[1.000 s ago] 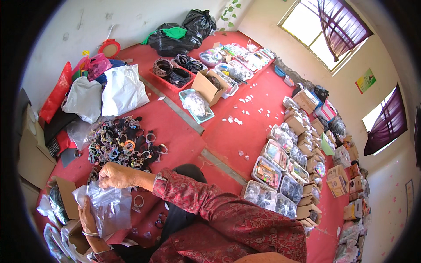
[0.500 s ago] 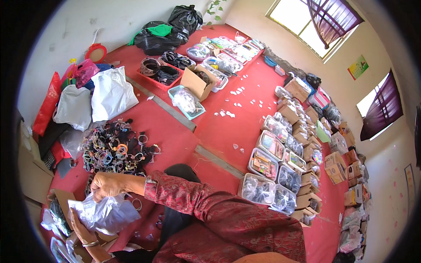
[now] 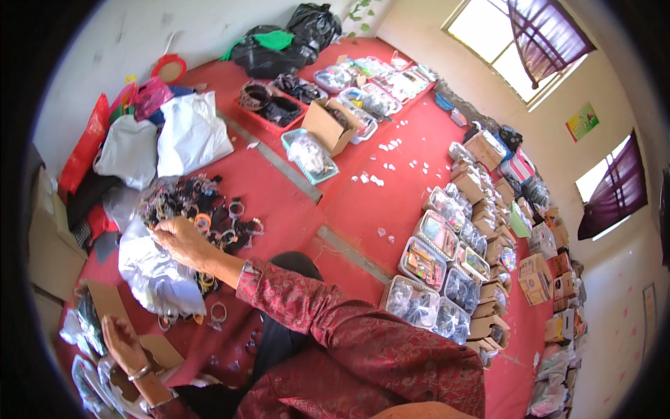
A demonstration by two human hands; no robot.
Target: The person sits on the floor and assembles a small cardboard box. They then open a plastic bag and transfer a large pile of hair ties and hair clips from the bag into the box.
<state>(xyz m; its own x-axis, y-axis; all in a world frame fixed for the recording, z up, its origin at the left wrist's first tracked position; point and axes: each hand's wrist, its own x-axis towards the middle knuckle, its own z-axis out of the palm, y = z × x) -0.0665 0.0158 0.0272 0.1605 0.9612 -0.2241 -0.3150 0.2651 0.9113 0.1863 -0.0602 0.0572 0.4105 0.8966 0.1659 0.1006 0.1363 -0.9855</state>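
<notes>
From my right hand (image 3: 183,243) hangs a clear plastic bag (image 3: 159,279), its top pinched between the closed fingers. The bag dangles in front of a heap of hair ties and bands (image 3: 209,202) in many colours on the red floor. Lower down, my left hand (image 3: 124,343), with a bangle at the wrist, is held apart from the bag. Its fingers are stretched out and nothing is in them. An open cardboard box (image 3: 162,350) with plastic-wrapped goods lies beside the left hand.
White plastic bags (image 3: 192,136) and a red bag (image 3: 85,146) lie by the left wall. Ahead stand a red basket (image 3: 279,126) and black sacks (image 3: 269,56). Rows of baskets (image 3: 412,300) and cardboard boxes (image 3: 536,279) line the right. White scraps (image 3: 373,180) dot the floor.
My right hand has risen a little with the plastic bag, which now hangs longer and looser. My left hand has let go of the bag and moved down away from it.
</notes>
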